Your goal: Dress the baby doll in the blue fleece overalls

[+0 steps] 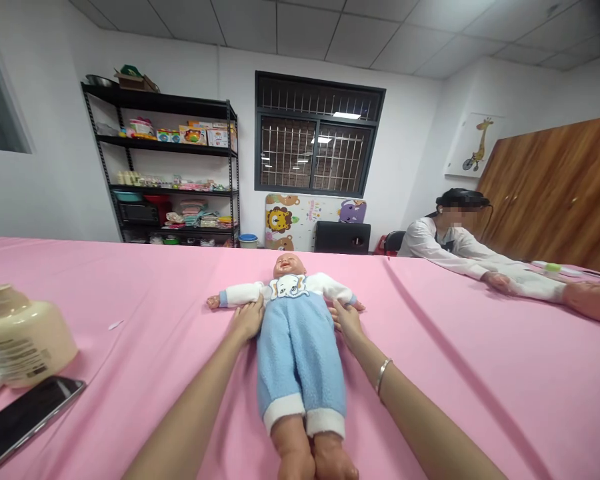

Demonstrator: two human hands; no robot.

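Observation:
A baby doll (298, 333) in a blue fleece romper with white sleeves lies on its back on the pink tablecloth (145, 293), head away from me, bare feet near the bottom edge. My left hand (248, 319) grips the doll's side just under its right armpit. My right hand (347, 320), with a bracelet on the wrist, grips the other side under the other arm. Both hands have fingers curled against the romper.
A cream pump bottle (23, 337) and a black phone (23, 417) lie at the left. Another person (455, 243) sits at the right with hands on another doll (593, 300). Black shelving (170, 173) with toys stands behind.

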